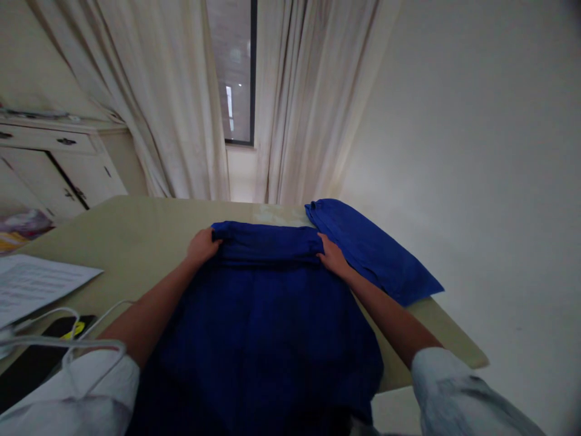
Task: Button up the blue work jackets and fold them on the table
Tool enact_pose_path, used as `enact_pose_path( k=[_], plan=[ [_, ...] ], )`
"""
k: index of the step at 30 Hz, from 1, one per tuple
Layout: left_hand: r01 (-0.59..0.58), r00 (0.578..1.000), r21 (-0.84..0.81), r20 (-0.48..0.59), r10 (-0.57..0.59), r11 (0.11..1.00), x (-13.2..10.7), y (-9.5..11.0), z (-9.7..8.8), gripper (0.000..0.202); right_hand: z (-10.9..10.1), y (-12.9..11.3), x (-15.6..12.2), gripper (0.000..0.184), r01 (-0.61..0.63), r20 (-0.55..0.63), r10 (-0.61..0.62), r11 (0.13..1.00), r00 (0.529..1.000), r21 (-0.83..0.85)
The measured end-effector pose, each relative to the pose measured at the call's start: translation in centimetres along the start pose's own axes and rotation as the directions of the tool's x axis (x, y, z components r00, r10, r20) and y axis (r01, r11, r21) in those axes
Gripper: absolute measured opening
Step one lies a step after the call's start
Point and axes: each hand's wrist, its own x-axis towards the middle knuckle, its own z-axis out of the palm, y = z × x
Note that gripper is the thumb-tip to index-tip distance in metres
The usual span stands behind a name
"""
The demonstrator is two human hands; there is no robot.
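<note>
A dark blue cloth garment (263, 321) lies spread over the pale olive table (131, 233) and hangs off its near edge towards me. Its far end is folded over into a thick band (267, 242). My left hand (202, 247) grips the left end of that band, and my right hand (333, 256) holds its right end. Just beyond my right hand lies a second folded piece of blue cloth (370, 251), set at a slant and close to my right wrist. The garment's lower part is dark and partly hidden by my body.
A printed paper sheet (31, 284) lies at the table's left. Nearer me are a black phone (43, 348) and a white cable (68, 327). A white cabinet (59, 163), curtains (154, 103) and a window (231, 72) stand beyond the table; a wall runs along the right.
</note>
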Motion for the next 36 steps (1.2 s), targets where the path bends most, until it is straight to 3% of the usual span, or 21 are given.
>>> enact_pose_path(
  k=[2,4,7,9,12,15,16,18,20,21,24,26,28,30,32,34,36],
  plan=[
    [0.023,0.991,0.031,-0.133,-0.019,0.999,0.1,0.7,-0.2,0.052,-0.2,-1.2,2.5,0.08,-0.133,-0.089,0.124,0.986,0.988,-0.099],
    [-0.013,0.99,0.071,-0.138,0.023,0.997,-0.1,1.3,0.0,0.048,0.2,-3.1,4.4,0.075,-0.163,-0.134,0.145,0.977,0.98,-0.134],
    [-0.024,0.999,0.093,-0.022,0.026,0.995,-0.5,1.2,0.7,0.05,2.4,-7.4,5.3,0.065,0.095,-0.042,-0.098,0.993,0.994,-0.069],
    [0.022,0.999,0.1,0.028,-0.025,0.995,-0.7,0.8,1.1,0.062,4.4,-10.8,5.0,0.068,0.288,0.061,-0.287,0.958,0.956,-0.002],
    [0.034,0.999,0.064,0.031,-0.036,0.997,-0.6,0.9,0.5,0.04,7.2,-15.9,4.6,0.083,0.37,0.153,-0.379,0.925,0.913,0.083],
    [-0.096,0.993,-0.198,-0.089,0.08,0.976,-0.6,3.3,-1.5,0.027,8.6,-20.0,5.1,0.091,0.266,0.098,-0.286,0.947,0.953,0.181],
    [-0.174,0.983,-0.343,-0.112,0.144,0.923,-0.7,4.5,-2.4,0.029,8.6,-20.8,5.6,0.086,0.207,0.068,-0.227,0.953,0.972,0.221],
    [-0.279,0.958,-0.624,-0.13,0.255,0.73,-0.8,7.0,-4.0,0.041,7.6,-21.2,7.0,0.063,0.118,0.002,-0.125,0.943,0.992,0.31],
    [-0.285,0.95,-0.774,-0.15,0.274,0.566,-0.8,8.9,-5.0,0.057,5.0,-19.3,8.7,0.046,0.096,-0.108,-0.057,0.914,0.992,0.394],
    [-0.285,0.953,-0.792,-0.174,0.248,0.54,-0.8,9.4,-5.1,0.061,3.2,-17.4,9.5,0.044,0.097,-0.188,-0.017,0.9,0.982,0.425],
    [-0.291,0.955,-0.687,-0.174,0.238,0.666,-0.8,9.7,-3.4,0.052,-4.0,-8.4,10.7,0.053,-0.026,-0.404,0.228,0.894,0.886,0.448],
    [-0.32,0.942,-0.517,-0.082,0.326,0.794,-1.3,9.5,-0.8,0.047,-8.7,-1.4,9.7,0.061,-0.153,-0.414,0.343,0.891,0.843,0.428],
    [-0.377,0.915,-0.313,0.019,0.403,0.872,-2.2,9.7,2.1,0.052,-12.1,4.6,7.0,0.061,-0.239,-0.384,0.394,0.888,0.835,0.392],
    [-0.413,0.903,-0.145,0.063,0.425,0.899,-2.8,10.3,4.3,0.046,-13.5,8.9,3.5,0.065,-0.28,-0.364,0.403,0.896,0.84,0.345],
    [-0.396,0.913,-0.096,0.062,0.402,0.913,-2.6,10.9,5.0,0.033,-13.3,11.6,0.3,0.08,-0.314,-0.347,0.407,0.902,0.845,0.296],
    [-0.273,0.961,-0.21,-0.02,0.275,0.939,-1.2,10.6,3.7,0.033,-12.4,13.2,-1.8,0.095,-0.347,-0.332,0.416,0.904,0.846,0.249],
    [-0.058,0.989,-0.43,-0.145,-0.006,0.901,1.0,9.1,0.7,0.035,-11.6,14.3,-2.6,0.099,-0.375,-0.324,0.428,0.902,0.844,0.214]
  ],
)
